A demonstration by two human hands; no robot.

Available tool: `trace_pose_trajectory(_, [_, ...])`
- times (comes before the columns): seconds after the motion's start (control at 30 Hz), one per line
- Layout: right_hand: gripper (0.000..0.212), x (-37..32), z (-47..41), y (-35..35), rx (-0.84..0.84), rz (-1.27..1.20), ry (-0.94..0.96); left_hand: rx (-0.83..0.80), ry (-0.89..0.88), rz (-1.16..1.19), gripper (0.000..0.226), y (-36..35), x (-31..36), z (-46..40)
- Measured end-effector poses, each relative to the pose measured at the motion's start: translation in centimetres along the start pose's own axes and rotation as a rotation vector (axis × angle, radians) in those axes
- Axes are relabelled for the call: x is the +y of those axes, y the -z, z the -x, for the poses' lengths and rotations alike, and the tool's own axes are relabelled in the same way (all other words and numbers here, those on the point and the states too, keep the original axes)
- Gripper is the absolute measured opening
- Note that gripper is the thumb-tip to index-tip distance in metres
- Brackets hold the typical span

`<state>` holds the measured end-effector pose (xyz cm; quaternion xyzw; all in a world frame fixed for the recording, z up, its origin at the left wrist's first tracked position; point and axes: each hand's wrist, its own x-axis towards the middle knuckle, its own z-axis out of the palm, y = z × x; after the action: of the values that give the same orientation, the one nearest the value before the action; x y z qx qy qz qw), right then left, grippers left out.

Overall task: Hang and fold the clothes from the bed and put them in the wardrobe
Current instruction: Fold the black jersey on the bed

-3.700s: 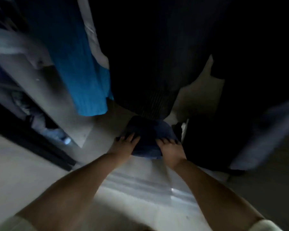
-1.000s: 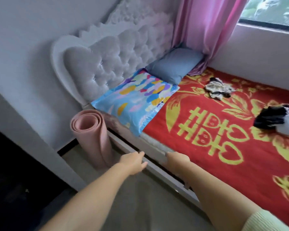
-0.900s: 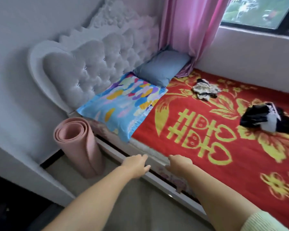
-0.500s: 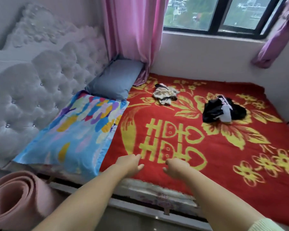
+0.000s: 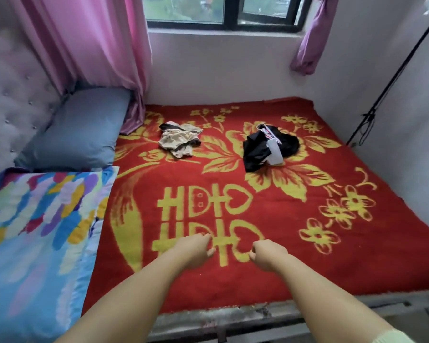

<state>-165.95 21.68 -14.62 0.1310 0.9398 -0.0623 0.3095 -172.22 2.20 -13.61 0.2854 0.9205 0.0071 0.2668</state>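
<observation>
Two crumpled garments lie on the red and yellow blanket (image 5: 307,243) of the bed: a beige patterned one (image 5: 177,139) toward the far left and a black one with white parts (image 5: 268,147) to its right. My left hand (image 5: 193,250) and my right hand (image 5: 269,253) hover side by side over the near part of the blanket, well short of both garments. Both hands hold nothing, their fingers loosely curled downward. The wardrobe is out of view.
A grey-blue pillow (image 5: 77,129) and a colourful pillow (image 5: 35,243) lie at the left by the tufted headboard (image 5: 8,102). Pink curtain (image 5: 94,45) and window (image 5: 223,11) stand behind the bed. A black stand (image 5: 372,107) leans at the right wall. The bed frame edge (image 5: 233,318) is nearest me.
My view swung from the dark wardrobe, where both hands pressed a folded blue garment, round to the bed. Both empty hands have moved out over the blanket.
</observation>
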Motion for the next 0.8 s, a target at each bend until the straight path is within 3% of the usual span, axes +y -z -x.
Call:
trace_pose_trajectory(0.27, [0.034, 9.0, -14.0, 5.6, 0.007, -0.030, 0.014, -0.049, 0.074, 0.067, 0.048, 2.3, 2.7, -16.1])
trace_pose_trajectory(0.5, [0.033, 15.5, -29.6, 8.8, -0.023, -0.048, 0.040, -0.128, 0.099, 0.157, 0.046, 0.2, 6.0, -31.9])
trace_pose_trajectory(0.8, [0.031, 18.0, -46.7, 8.5, 0.179, -0.057, 0.043, 0.073, 0.150, 0.066, 0.060, -6.6, 2.2, -47.6])
